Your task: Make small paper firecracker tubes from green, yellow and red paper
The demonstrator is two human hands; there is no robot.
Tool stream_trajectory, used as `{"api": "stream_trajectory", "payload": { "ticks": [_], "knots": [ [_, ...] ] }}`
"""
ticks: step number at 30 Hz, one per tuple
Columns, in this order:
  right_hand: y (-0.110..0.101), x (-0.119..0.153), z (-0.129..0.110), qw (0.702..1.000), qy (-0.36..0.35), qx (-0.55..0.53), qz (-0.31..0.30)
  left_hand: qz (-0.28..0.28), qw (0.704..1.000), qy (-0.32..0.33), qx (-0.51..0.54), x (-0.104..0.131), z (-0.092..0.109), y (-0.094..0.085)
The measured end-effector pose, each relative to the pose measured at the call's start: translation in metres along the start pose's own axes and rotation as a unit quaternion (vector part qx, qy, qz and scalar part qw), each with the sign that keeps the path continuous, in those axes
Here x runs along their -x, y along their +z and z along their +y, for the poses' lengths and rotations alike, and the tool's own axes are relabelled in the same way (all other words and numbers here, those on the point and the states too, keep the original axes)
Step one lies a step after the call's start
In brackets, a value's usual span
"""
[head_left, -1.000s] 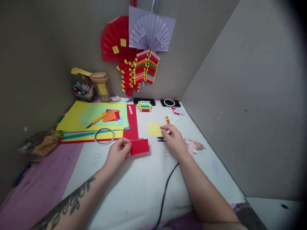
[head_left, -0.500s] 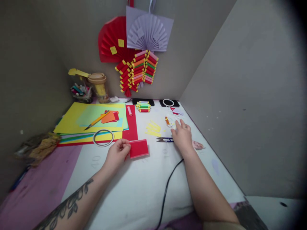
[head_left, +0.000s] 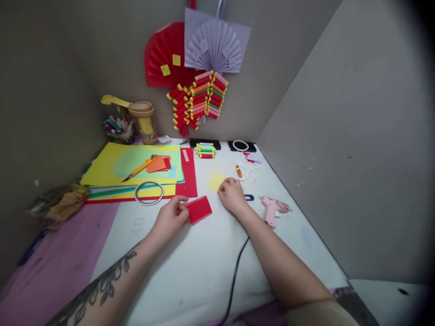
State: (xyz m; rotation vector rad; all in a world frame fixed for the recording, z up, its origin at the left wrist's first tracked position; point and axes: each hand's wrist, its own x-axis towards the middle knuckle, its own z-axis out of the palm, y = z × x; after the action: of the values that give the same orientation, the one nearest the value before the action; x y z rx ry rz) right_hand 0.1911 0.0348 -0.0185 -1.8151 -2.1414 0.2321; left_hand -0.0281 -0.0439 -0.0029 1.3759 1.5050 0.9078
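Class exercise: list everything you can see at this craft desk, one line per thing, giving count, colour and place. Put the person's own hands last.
red paper piece: one, red, desk centre, at the left fingertips
yellow strips: several, yellow, just beyond the right hand
glue gun: one, pink, right of the hands
tape ring: one, clear, on the paper stack's near edge
paper stack: several sheets, yellow, green, red, left rear
craft knife: one, yellow, on the stack
paper rolls: small pile, mixed colours, desk rear
paper fans: two, red and lilac, on the wall
left hand: pinches the red paper piece
right hand: fingers curled at the yellow strips
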Motion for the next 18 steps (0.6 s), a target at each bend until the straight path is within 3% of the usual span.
{"api": "stream_trajectory", "payload": {
  "ticks": [7, 14, 18],
  "knots": [
    [0.008, -0.001, -0.002, 1.000, -0.004, 0.015, 0.015, 0.007, 1.000, -0.003, -0.020, -0.004, -0.007, -0.001],
    [0.006, 0.003, -0.009, 0.999, -0.026, 0.022, 0.022, 0.031, 0.987, 0.029, -0.157, -0.003, -0.001, -0.005],
    [0.006, 0.005, -0.013, 0.999, -0.028, 0.033, 0.015, 0.018, 0.982, 0.052, -0.180, -0.002, -0.003, -0.004]
  ]
}}
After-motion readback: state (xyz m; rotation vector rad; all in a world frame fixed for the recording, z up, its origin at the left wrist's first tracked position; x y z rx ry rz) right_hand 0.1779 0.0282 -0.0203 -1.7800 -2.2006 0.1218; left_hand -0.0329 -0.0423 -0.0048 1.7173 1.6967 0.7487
